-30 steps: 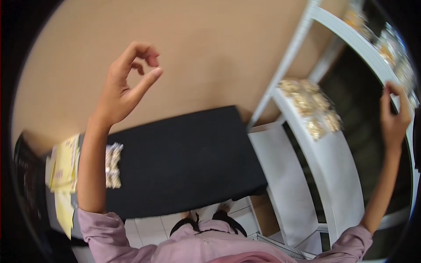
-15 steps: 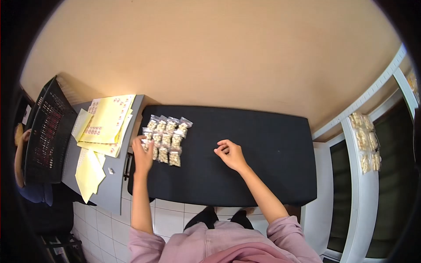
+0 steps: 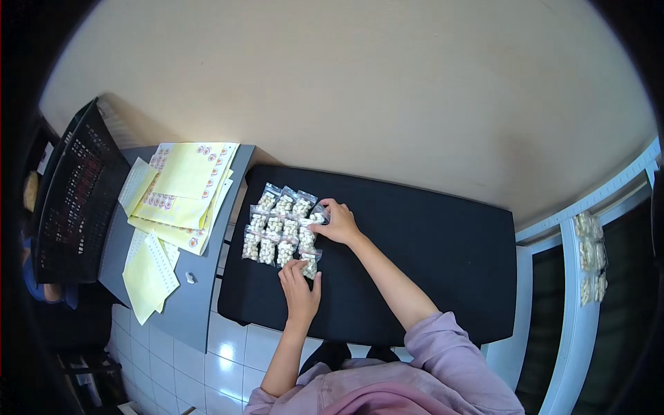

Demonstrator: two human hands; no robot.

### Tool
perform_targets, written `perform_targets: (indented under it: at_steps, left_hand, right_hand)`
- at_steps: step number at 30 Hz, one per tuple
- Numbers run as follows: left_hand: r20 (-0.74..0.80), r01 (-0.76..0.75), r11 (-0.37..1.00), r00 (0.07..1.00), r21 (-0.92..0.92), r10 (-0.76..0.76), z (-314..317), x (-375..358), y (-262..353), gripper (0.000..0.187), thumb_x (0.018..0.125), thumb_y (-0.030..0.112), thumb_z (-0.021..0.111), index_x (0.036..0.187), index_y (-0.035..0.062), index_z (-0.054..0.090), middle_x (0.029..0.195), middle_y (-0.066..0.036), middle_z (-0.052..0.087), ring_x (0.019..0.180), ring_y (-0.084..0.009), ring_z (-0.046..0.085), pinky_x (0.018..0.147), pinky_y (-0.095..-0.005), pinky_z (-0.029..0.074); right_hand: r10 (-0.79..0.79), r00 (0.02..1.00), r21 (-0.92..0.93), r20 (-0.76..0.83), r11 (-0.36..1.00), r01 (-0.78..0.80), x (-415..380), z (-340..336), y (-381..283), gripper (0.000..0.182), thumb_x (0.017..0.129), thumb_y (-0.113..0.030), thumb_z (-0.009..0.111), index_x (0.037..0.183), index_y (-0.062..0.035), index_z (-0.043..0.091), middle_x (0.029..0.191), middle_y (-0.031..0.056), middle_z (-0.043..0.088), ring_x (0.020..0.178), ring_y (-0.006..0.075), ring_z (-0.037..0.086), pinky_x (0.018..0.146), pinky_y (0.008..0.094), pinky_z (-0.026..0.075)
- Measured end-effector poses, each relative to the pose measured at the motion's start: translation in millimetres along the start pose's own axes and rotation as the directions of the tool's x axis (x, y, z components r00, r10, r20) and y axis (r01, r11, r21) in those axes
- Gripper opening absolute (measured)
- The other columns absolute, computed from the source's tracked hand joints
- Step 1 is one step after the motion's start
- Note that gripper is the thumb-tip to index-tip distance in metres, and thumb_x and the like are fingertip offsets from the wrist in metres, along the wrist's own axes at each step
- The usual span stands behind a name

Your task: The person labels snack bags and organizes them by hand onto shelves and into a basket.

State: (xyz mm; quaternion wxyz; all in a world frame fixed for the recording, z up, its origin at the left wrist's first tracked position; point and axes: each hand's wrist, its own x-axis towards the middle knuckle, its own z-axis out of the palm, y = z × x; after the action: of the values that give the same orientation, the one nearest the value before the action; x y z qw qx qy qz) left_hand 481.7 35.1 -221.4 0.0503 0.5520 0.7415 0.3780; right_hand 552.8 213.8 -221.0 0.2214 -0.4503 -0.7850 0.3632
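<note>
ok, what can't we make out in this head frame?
- Contents of the bags: too small, only pale lumps.
- Print on the yellow sheets: too small.
- Left hand grip on the nearest bag: hidden by its own fingers.
- Right hand fingertips: partly hidden against the bags.
- Black crate: contents unreadable behind its mesh, cut off by the lens edge.

A black table [image 3: 429, 235] stands against a beige wall, its top dark and matte. On its left part lies a block of small clear bags of pale pieces [image 3: 282, 227], set edge to edge in about 3 rows. Just beside it on the left is a lower grey table [image 3: 173, 304], on which lie yellow sticker sheets [image 3: 183, 190], some overlapping, and 1 small white scrap [image 3: 189, 278].
</note>
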Motion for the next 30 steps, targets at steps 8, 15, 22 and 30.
perform_targets:
  at_steps: [8, 15, 22, 30]
  left_hand:
    - [0.076, -0.008, 0.991, 0.997, -0.134, 0.018, 3.3, -14.4, 19.1, 0.036, 0.069, 0.002, 0.064, 0.098, 0.0, 0.043, 0.1, -0.018, 0.043, 0.095, -0.0339, 0.043, 0.085, -0.0408, 0.033]
    - [0.319, 0.105, 0.967, 0.947, -0.232, -0.026, -3.6, -12.5, 26.9, 0.043, 0.069, -0.004, 0.061, 0.108, -0.004, 0.045, 0.099, -0.019, 0.048, 0.095, -0.0334, 0.049, 0.085, -0.0362, 0.04]
    - [0.695, 0.574, 0.402, 0.655, -0.713, 0.297, 21.3, 3.4, 111.1, 0.033, 0.075, -0.004, 0.059, 0.103, 0.0049, 0.043, 0.114, -0.009, 0.046, 0.104, -0.0165, 0.047, 0.09, -0.0286, 0.037]
    - [0.571, 0.565, 0.321, 0.345, -0.76, 0.745, 69.9, -44.0, 273.9, 0.029, 0.082, -0.003, 0.049, 0.106, 0.0046, 0.034, 0.125, -0.011, 0.032, 0.11, -0.0155, 0.038, 0.091, -0.0292, 0.035]
  right_hand:
    - [-0.171, 0.968, 0.344, -0.186, 0.911, 0.227, -33.8, -3.0, 18.9, 0.038, 0.064, -0.011, 0.071, 0.094, 0.0008, 0.05, 0.08, 0.0088, 0.052, 0.066, 0.0138, 0.055, 0.058, 0.026, 0.049]
    - [0.124, 0.96, 0.543, -0.251, 0.839, 0.033, -102.3, -67.4, 69.1, 0.031, 0.072, -0.007, 0.065, 0.096, 0.0021, 0.048, 0.087, 0.009, 0.056, 0.076, 0.0114, 0.059, 0.062, 0.0246, 0.05]
    - [0.135, 0.895, 0.502, -0.426, 0.858, 0.11, -189.6, -158.3, 45.5, 0.027, 0.074, -0.001, 0.06, 0.098, 0.0018, 0.047, 0.086, 0.0083, 0.06, 0.079, 0.0089, 0.057, 0.067, 0.0229, 0.047]
    - [0.137, 0.599, 0.168, -0.789, 0.986, -0.004, -336.3, -255.8, 15.3, 0.038, 0.071, -0.003, 0.062, 0.107, -0.0036, 0.051, 0.098, 0.0095, 0.056, 0.085, 0.0158, 0.057, 0.067, 0.0262, 0.05]
